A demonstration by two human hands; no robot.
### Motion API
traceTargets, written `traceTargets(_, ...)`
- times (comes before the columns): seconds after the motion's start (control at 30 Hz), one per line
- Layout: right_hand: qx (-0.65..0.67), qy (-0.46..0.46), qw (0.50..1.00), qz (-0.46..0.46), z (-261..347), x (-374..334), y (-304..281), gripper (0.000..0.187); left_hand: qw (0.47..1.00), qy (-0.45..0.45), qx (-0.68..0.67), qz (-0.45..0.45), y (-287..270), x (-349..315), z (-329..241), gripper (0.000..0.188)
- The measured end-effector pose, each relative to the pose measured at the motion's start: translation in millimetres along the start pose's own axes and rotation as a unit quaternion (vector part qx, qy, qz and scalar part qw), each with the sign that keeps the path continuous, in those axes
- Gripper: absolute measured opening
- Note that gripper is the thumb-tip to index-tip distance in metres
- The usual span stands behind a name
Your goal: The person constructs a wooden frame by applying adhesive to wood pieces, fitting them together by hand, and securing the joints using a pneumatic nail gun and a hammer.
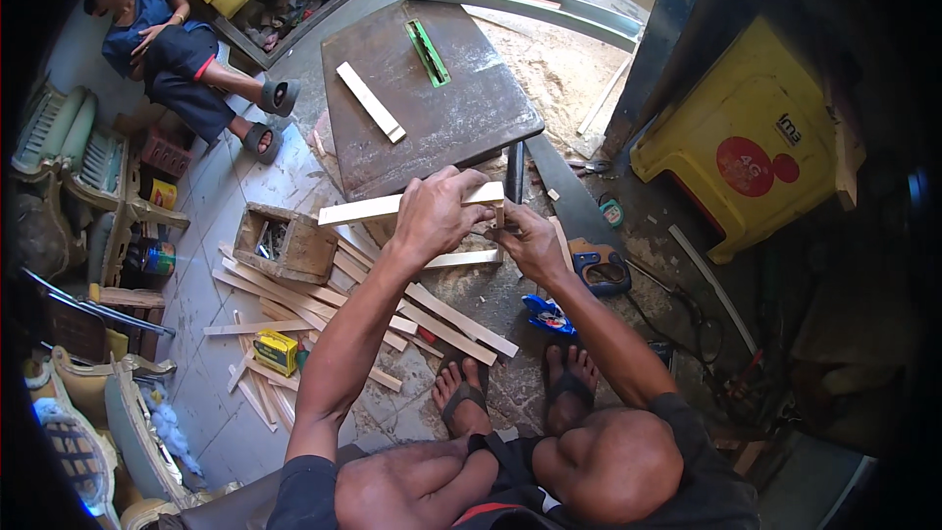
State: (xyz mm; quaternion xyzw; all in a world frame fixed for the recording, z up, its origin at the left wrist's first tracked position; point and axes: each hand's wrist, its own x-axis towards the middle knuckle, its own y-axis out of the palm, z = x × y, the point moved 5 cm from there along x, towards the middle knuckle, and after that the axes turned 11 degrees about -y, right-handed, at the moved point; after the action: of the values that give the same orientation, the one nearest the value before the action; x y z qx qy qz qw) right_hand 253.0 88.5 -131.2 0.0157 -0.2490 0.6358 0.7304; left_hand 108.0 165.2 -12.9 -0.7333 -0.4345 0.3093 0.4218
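Above the near edge of a dark table [432,152], my left hand [439,214] is closed around a pale wooden strip [358,209]. The strip lies almost level, pointing left. At its right end, my right hand [531,243] pinches the corner, where a short upright piece of wood meets the strip. A second pale strip [469,259] shows just below; whether it is joined to the held one I cannot tell. On the tabletop lie another wooden strip [371,103] and a green slotted tool [427,51].
Left of my feet, loose wooden strips [461,334] surround a wooden box [319,253] of hardware and a yellow carton [276,351]. At right are a blue-handled saw [603,273], a tape measure [611,211] and a yellow plastic stool [687,137]. A person [172,49] sits far left.
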Motion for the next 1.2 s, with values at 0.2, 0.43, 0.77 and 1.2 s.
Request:
traceTargets(0.2,0.035,0.027,0.999,0.028,-2,-16,-10,0.053,1.0,0.019,0.019,-0.01,4,-6,-12,0.05)
traceTargets(0.43,-0.188,0.077,0.964,0.17,-18,-91,-36,0.065,0.996,0.005,0.058,-0.067,12,-11,-15,0.052)
traceTargets(0.77,-0.391,-0.008,0.892,0.227,-28,-183,-18,0.053,0.994,-0.026,0.051,-0.088,17,-9,-6,0.056)
traceTargets(1.2,-0.071,0.052,0.995,0.044,64,-27,-81,0.047,0.994,-0.012,0.051,-0.099,19,-15,-5,0.056)
